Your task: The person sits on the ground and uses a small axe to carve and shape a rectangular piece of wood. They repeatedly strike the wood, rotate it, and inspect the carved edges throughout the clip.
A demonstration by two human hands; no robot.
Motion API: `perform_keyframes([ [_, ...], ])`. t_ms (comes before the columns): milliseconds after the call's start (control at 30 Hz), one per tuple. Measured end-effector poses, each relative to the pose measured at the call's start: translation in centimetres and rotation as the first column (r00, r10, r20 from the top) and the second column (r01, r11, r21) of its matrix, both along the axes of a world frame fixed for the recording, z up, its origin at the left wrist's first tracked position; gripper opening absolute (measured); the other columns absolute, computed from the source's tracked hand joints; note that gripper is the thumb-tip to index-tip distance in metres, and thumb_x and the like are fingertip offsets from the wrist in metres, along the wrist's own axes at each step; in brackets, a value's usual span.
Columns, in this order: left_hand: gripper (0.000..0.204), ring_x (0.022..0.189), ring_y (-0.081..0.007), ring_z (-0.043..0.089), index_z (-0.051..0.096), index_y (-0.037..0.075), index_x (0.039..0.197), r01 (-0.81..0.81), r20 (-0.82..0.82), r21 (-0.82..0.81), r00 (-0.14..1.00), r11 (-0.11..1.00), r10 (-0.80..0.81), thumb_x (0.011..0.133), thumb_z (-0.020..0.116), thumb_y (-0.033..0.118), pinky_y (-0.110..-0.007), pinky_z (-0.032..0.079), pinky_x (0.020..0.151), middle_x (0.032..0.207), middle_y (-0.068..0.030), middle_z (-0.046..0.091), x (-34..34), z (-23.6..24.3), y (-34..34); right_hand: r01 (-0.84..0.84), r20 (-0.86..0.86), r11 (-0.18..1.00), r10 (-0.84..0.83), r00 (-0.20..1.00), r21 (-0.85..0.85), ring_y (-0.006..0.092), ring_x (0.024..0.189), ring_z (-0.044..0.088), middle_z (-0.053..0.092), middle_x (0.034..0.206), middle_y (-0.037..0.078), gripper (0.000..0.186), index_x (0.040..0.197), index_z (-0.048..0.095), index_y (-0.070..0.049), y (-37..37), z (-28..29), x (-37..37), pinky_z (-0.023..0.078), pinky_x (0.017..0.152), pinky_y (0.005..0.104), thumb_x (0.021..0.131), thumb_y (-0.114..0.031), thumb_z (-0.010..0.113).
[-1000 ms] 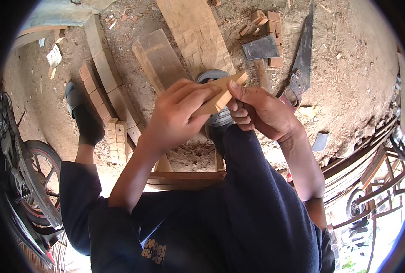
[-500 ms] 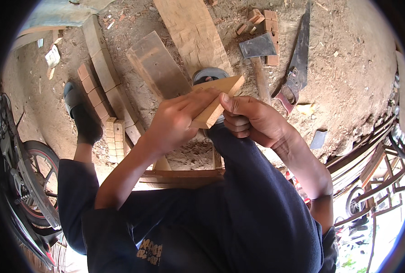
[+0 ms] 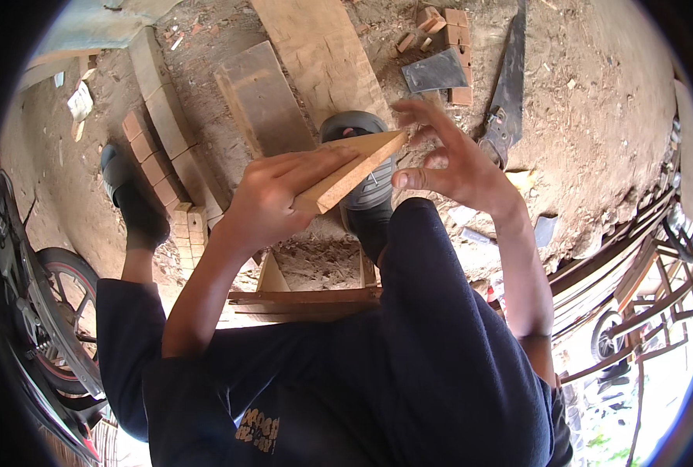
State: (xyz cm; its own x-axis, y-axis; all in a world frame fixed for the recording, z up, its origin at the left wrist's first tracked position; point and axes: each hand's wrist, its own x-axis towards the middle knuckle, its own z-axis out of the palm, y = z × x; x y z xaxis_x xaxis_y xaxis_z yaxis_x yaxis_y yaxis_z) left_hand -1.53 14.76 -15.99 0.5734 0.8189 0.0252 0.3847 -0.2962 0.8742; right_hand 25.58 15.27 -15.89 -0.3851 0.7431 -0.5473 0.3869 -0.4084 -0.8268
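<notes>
A short wooden board [image 3: 360, 171] with a pointed, slanted end is held up above my sandalled foot [image 3: 354, 124]. My left hand [image 3: 273, 187] is closed around its left part, with the fingers laid along the upper face. Just right of the board's tip, my right hand [image 3: 463, 159] is in the air. Its fingers and thumb are spread and hold nothing. Beyond it on the dirt lie a dark flat blade [image 3: 434, 71], its wooden handle mostly hidden behind my hand, and a handsaw [image 3: 508, 93].
A long wide plank [image 3: 323, 54] and a shorter thick board [image 3: 261, 97] lie ahead of my foot. Red bricks [image 3: 457, 47] are at the far right. Left are pale beams [image 3: 171, 117], more bricks [image 3: 148, 152] and a motorcycle [image 3: 59, 311]. A wooden stool edge [image 3: 308, 300] is beneath me.
My right hand has let go of the board's tip and opened, moving slightly right. The board and my left hand have shifted a little to the left.
</notes>
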Motion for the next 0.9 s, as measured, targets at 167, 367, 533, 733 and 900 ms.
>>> perform_keyframes([
  [167, 0.054, 0.102, -0.0302, 0.072, 0.069, 0.000, 0.120, 0.029, -0.006, 0.035, 1.000, 0.999, -0.029, 0.066, 0.066, -0.004, -0.040, 0.059, 0.089, 0.117, -0.0124, 0.072, 0.1, -0.3, 0.1, -0.233, -0.168, 0.972, 0.236, 0.957, 0.041, 0.0224, 0.122, 0.057, 0.061, 0.134, 0.009, 0.075, 0.131, 0.062, -0.006, 2.5, 0.2, -1.4, 0.051, 0.097, 0.0393, 0.071, -0.040, 0.089],
  [367, 0.055, 0.104, -0.0310, 0.071, 0.068, 0.000, 0.121, 0.038, -0.024, 0.016, 0.999, 0.999, -0.038, 0.066, 0.066, -0.001, -0.041, 0.058, 0.090, 0.118, -0.0131, 0.071, 0.3, -0.1, 0.1, -0.327, -0.097, 0.944, 0.323, 0.942, -0.034, 0.0233, 0.108, 0.065, 0.070, 0.117, 0.010, 0.063, 0.125, 0.068, -0.006, 3.9, 0.7, -1.9, 0.051, 0.095, 0.0357, 0.072, -0.032, 0.090],
  [533, 0.051, 0.103, -0.0329, 0.071, 0.068, -0.001, 0.120, 0.007, -0.051, 0.052, 0.999, 0.999, -0.004, 0.069, 0.065, 0.003, -0.042, 0.058, 0.089, 0.116, -0.0158, 0.071, 0.5, -0.4, -0.4, -0.169, 0.100, 0.974, 0.155, 0.983, 0.150, 0.0204, 0.098, 0.065, 0.070, 0.106, 0.010, 0.059, 0.124, 0.068, -0.004, 2.7, 2.0, -2.0, 0.053, 0.088, 0.0351, 0.074, -0.029, 0.089],
  [733, 0.050, 0.099, -0.0341, 0.072, 0.069, -0.001, 0.119, -0.057, -0.012, 0.032, 0.998, 0.998, 0.057, 0.070, 0.064, 0.006, -0.041, 0.059, 0.086, 0.113, -0.0166, 0.072, 0.9, -0.2, -0.8, 0.177, 0.184, 0.972, -0.147, 0.972, -0.155, 0.0082, 0.075, 0.062, 0.068, 0.081, 0.003, 0.034, 0.115, 0.071, -0.004, -0.8, 5.7, -1.8, 0.051, 0.064, 0.0255, 0.087, -0.021, 0.078],
  [900, 0.050, 0.097, -0.0329, 0.073, 0.069, 0.000, 0.118, -0.080, -0.033, 0.011, 0.996, 0.997, 0.081, 0.068, 0.064, 0.003, -0.040, 0.060, 0.084, 0.112, -0.0163, 0.072, 1.2, 0.1, -0.7, 0.215, 0.080, 0.964, -0.205, 0.975, -0.156, 0.0042, 0.065, 0.059, 0.069, 0.079, 0.001, 0.021, 0.109, 0.072, -0.001, -1.4, 5.1, -3.4, 0.045, 0.054, 0.0197, 0.094, -0.014, 0.069],
])
